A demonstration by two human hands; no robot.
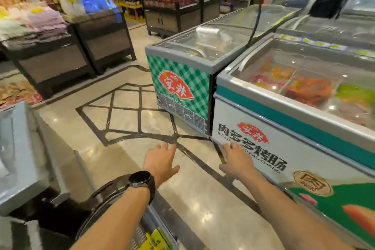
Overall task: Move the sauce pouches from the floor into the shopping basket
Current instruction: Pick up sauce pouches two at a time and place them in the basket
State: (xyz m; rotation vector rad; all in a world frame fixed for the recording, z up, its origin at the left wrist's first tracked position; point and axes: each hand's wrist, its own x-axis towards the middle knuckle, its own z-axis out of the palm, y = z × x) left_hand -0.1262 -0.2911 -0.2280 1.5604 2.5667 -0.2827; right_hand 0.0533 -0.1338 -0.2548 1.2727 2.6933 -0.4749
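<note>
Just behind the left hand [161, 160], under its forearm, yellow sauce pouches [155, 239] sit in the shopping basket [141, 231] — none shows on the floor [125, 128] ahead — so it and the right hand [237, 161] hover spread, empty, apparently finished.

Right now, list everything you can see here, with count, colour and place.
shopping basket: one, grey with a black handle, bottom edge, under the left arm
packets: count unclear, yellow-green, inside the basket
checked freezer: one, green and white, centre
white freezer: one, white with a teal band, right
grey freezer: one, left edge
display stands: two, dark, upper left, stacked with goods
floor: beige with dark inlay
watch: one, black, left wrist
left hand: open, empty, above the floor
right hand: open, empty, before the white freezer
</note>
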